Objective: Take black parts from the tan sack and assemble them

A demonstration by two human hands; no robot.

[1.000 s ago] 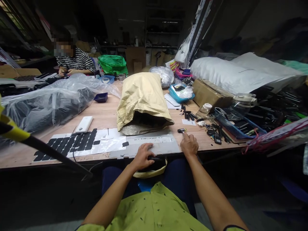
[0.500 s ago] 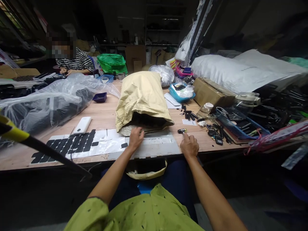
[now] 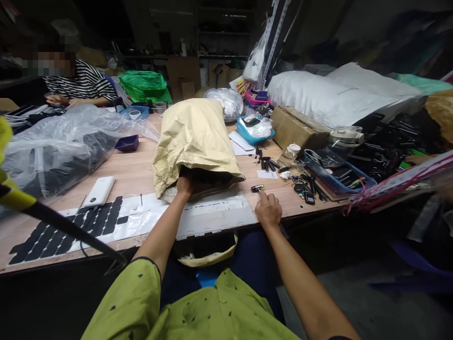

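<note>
A cream woven sack [image 3: 194, 127] lies on the table with its dark mouth facing me. My left hand [image 3: 184, 185] reaches into that mouth; its fingers are hidden inside, so what they touch cannot be seen. On the right, my right hand [image 3: 269, 210] is closed around the handle of a small hammer [image 3: 257, 188], whose head, dark at one end and yellowish at the other, shows just past the knuckles. Under the sack's front edge is a flat grey-white board [image 3: 215, 219]. Below the table edge, a second sack's cream rim [image 3: 212, 259] hangs open at my lap.
Left are black adhesive pads [image 3: 67, 236], a white power bank [image 3: 99, 191] and a plastic-wrapped bundle [image 3: 71, 151]. Small black parts [image 3: 267, 163], a jar [image 3: 288, 155] and a blue basket [image 3: 339, 177] lie right. A yellow-black pole [image 3: 63, 226] crosses the left foreground. A co-worker [image 3: 88, 82] sits far left.
My left hand has gone from in front of the sack's mouth to inside it. My right hand keeps its grip on the hammer. The view has turned slightly right.
</note>
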